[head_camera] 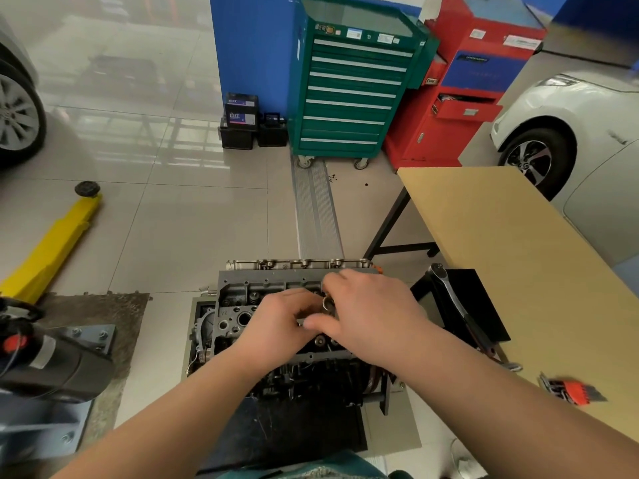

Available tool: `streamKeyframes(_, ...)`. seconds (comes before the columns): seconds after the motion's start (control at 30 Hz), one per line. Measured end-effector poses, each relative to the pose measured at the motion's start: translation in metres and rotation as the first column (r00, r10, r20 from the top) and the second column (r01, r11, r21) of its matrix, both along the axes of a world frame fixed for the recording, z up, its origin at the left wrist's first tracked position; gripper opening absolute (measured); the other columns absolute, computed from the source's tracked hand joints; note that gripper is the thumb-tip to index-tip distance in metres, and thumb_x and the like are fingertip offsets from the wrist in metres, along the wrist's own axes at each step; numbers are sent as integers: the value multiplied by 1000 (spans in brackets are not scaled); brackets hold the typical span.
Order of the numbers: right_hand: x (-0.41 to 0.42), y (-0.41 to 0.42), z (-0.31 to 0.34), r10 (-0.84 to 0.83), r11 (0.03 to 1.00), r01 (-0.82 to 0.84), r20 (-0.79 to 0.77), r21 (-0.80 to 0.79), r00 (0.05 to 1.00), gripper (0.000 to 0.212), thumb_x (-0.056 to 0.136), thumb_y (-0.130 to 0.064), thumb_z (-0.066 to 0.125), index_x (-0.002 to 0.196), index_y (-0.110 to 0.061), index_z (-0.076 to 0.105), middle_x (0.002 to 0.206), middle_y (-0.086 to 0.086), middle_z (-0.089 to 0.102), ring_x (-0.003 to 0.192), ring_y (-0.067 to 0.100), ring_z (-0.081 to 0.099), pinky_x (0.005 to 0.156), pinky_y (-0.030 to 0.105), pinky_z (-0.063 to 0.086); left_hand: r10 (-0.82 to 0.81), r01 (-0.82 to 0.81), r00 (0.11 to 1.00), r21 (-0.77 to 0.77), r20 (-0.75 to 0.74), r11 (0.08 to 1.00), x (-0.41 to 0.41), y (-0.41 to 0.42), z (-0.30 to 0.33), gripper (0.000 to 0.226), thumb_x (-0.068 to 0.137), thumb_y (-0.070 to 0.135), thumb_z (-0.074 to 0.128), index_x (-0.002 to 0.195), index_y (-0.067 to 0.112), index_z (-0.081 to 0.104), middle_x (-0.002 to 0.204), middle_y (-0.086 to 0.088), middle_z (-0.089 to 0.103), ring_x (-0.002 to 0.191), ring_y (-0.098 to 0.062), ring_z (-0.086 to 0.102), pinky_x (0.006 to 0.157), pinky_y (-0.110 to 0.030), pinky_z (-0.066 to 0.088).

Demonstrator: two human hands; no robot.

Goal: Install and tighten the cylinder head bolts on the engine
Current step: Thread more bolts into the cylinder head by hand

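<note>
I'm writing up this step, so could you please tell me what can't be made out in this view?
Head view only:
- Bolt seat: hidden under the left hand and right hand on the cylinder head.
- Small metal ring at the right fingers: too small to identify.
- Lower engine: dark and covered by the forearms.
- Orange tool on the table: blurred.
- Ratchet: its handle end is unclear.

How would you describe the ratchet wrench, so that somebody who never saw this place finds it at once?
Start from the tan table on the right and go to its near edge beside the engine. A black mat lies there, and the ratchet wrench rests across it. It is the only long, shiny metal tool there, with a round head at its far end; the orange-and-black thing nearby is short.
</note>
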State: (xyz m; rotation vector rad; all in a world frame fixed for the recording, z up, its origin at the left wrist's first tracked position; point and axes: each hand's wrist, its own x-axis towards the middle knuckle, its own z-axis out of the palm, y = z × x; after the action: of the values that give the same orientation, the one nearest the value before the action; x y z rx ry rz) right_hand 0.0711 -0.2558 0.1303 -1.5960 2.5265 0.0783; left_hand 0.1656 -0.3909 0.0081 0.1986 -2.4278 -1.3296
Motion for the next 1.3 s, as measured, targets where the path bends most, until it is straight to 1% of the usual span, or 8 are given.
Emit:
streamKeyframes(0.13, -4, 3, 2, 95, 995, -98, 83, 28, 992, 31, 98, -27, 64, 125, -27, 49, 111, -6, 52, 98, 19, 57, 69, 33, 47, -108, 106, 994, 79, 24, 991, 2, -8, 5, 24, 95, 14, 75, 119, 19, 75, 111, 15, 76, 111, -1, 70, 99, -25, 55)
streamKeyframes(0.33, -6, -2, 2, 4, 1000, -4, -16, -1, 1000, 47, 96, -67, 51, 117, -26, 55, 106, -3, 62, 96, 22, 62, 67, 36, 45, -40, 40, 999, 8, 12, 999, -1, -4, 6, 21, 87, 12, 80, 107, 17, 76, 96, 12, 71, 91, -5, 68, 82, -20, 52)
streamKeyframes(0.5, -5, 2, 5, 104, 994, -106, 70, 17, 992, 25, 98, -32, 63, 121, -26, 53, 109, -6, 54, 96, 19, 59, 68, 32, 46, -169, 168, 985, 31, 44, 985, 0, -10, 9, 20, 93, 10, 74, 111, 18, 76, 103, 14, 75, 101, -4, 71, 90, -20, 55)
streamKeyframes(0.7, -4, -1, 2, 27, 1000, -27, -76, 3, 997, 50, 96, -69, 46, 116, -25, 59, 106, -4, 62, 96, 20, 62, 69, 37, 47, -67, 67, 996, 3, 52, 998, -3, -2, 4, 18, 82, 10, 77, 97, 18, 73, 94, 10, 69, 90, -7, 67, 81, -35, 57)
streamKeyframes(0.87, -6, 3, 1, 121, 992, -123, 81, 17, 989, 24, 99, -30, 62, 121, -25, 55, 107, -7, 51, 97, 18, 58, 70, 32, 45, -129, 124, 990, 80, 62, 989, -2, -6, 4, 20, 92, 16, 77, 111, 22, 77, 107, 18, 77, 107, 1, 71, 96, -16, 53)
streamKeyframes(1.07, -5, -1, -4, 27, 999, -26, 30, -46, 999, 48, 97, -69, 44, 119, -28, 54, 105, -6, 62, 94, 19, 62, 69, 36, 49, -108, 104, 992, 61, 71, 993, -3, -3, 10, 23, 80, 32, 68, 84, 54, 61, 85, 22, 67, 78, -4, 65, 68, -16, 48)
streamKeyframes(1.2, -7, 5, -3, 138, 990, -136, 158, -24, 978, 28, 97, -29, 63, 123, -28, 54, 116, -9, 49, 99, 14, 54, 76, 32, 51, -132, 110, 982, 163, 133, 980, 0, -10, -2, 21, 95, 12, 72, 112, 25, 70, 106, 17, 76, 106, -1, 71, 95, -31, 58)
streamKeyframes(1.3, -9, 0, -4, 25, 1000, -24, 100, -8, 995, 21, 103, -36, 56, 118, -22, 58, 108, -4, 54, 97, 19, 58, 73, 33, 48, -209, 176, 970, 234, 123, 956, 1, -9, 2, 37, 98, 16, 73, 128, 33, 62, 119, 18, 73, 119, -4, 67, 103, -27, 53)
